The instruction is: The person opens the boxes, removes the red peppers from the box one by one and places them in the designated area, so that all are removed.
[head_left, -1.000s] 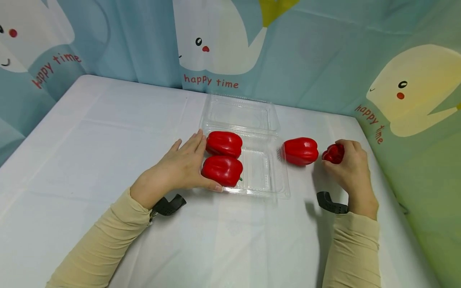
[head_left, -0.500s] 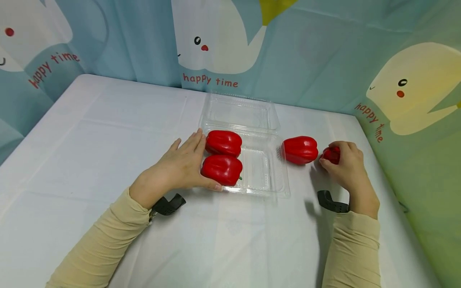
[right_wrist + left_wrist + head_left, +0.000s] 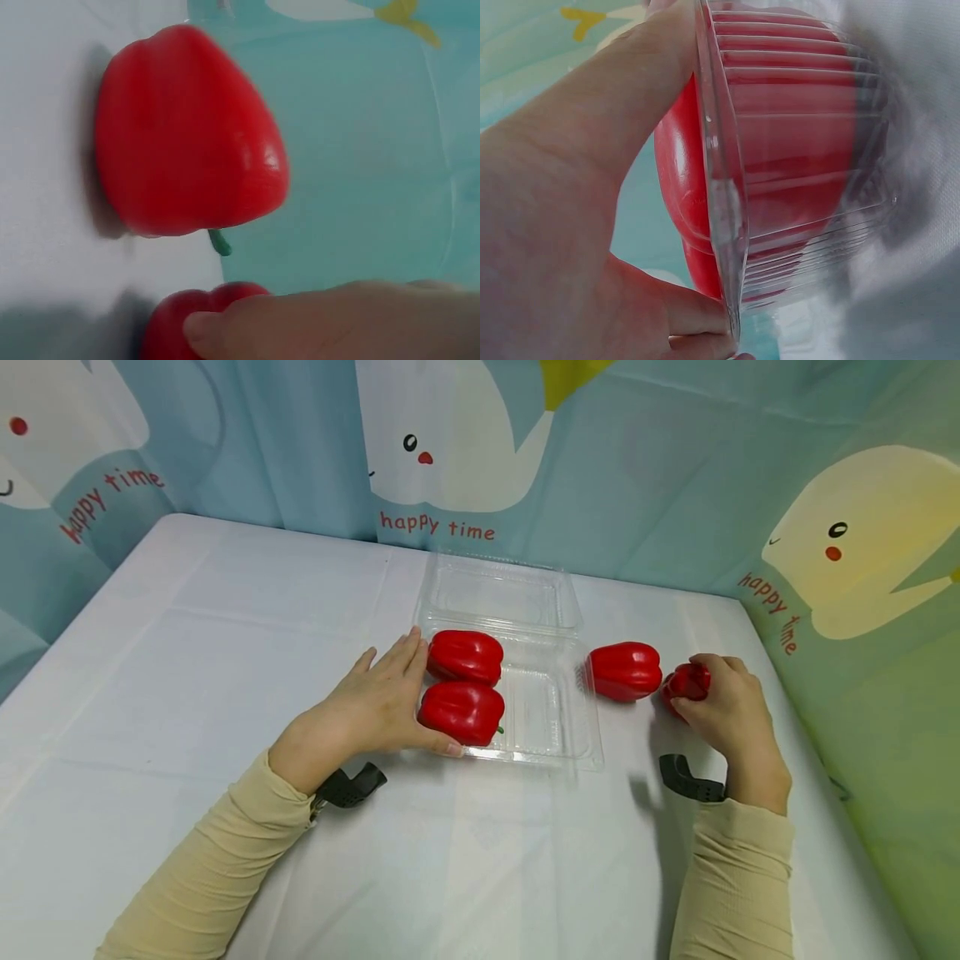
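Red pepper (image 3: 686, 683), pinched by right hand (image 3: 731, 706) — another pepper (image 3: 625, 671) between it and box (image 3: 532, 702); left hand (image 3: 367, 710) spread

Loose pepper (image 3: 624, 672) blocks direct path btwn R fingers (image 3: 720, 667) & clear box (image 3: 531, 710), w/ room to pass on nr side.

The peppers (image 3: 462, 713) are red, with green stems (image 3: 219, 242); the box (image 3: 529, 714) is clear, the table (image 3: 225, 677) white. Sleeves (image 3: 202, 868) at eight and four o'clock are beige. The curtain (image 3: 660, 468) is blue at twelve, green at three, with whitish whales (image 3: 450, 435).
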Demonstrator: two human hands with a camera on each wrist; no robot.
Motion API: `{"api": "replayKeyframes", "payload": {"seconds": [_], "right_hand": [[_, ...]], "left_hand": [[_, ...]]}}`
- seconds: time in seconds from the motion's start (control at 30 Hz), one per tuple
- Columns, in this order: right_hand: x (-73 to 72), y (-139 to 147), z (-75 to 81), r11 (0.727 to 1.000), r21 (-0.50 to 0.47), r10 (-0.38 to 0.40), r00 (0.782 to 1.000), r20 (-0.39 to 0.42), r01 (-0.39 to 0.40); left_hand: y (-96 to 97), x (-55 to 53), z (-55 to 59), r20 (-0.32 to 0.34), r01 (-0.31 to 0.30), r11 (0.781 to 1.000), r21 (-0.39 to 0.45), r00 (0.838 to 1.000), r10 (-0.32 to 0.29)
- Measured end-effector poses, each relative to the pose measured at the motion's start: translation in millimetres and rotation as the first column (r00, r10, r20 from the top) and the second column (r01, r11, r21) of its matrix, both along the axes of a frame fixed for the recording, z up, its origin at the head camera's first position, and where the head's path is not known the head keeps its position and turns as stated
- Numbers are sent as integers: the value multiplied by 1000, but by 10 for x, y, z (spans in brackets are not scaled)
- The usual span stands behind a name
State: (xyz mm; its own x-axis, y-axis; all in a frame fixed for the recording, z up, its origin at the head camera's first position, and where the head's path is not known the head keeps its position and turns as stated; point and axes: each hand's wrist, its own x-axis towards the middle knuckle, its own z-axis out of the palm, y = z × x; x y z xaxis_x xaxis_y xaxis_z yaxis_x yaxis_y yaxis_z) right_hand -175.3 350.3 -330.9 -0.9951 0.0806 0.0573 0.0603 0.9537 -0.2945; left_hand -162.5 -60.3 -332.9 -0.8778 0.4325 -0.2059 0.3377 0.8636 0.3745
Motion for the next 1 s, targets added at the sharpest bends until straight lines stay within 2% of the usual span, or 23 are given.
{"api": "replayKeyframes", "payload": {"seconds": [0.17,0.23,0.43,0.7,0.8,0.93,1.0], "right_hand": [[-36,6,-69,999,-8,52,989,-139,-54],[-51,21,-92,998,-5,67,983,-168,-69],[-83,45,-141,998,-13,64,982,-179,-68],[-97,25,-160,998,-44,37,992,-122,-43],[-113,25,-190,994,-80,61,980,-189,-77],[-137,37,-237,985,-106,102,952,-288,-137],[-137,43,-243,984,-112,104,953,-284,-141]], "left_hand": [[-2,-3,-11,-3,4,1000,-2,1000,-4],[1,-5,-9,-5,6,1000,0,1000,-6],[-1,-5,-2,-1,5,1000,7,1000,-5],[-8,-5,3,1,7,1000,-6,1000,-7],[-9,-8,4,1,7,1000,-8,1000,-7],[-5,-14,2,2,5,1000,-4,1000,-5],[-6,-13,2,0,5,1000,-3,1000,-5]]}}
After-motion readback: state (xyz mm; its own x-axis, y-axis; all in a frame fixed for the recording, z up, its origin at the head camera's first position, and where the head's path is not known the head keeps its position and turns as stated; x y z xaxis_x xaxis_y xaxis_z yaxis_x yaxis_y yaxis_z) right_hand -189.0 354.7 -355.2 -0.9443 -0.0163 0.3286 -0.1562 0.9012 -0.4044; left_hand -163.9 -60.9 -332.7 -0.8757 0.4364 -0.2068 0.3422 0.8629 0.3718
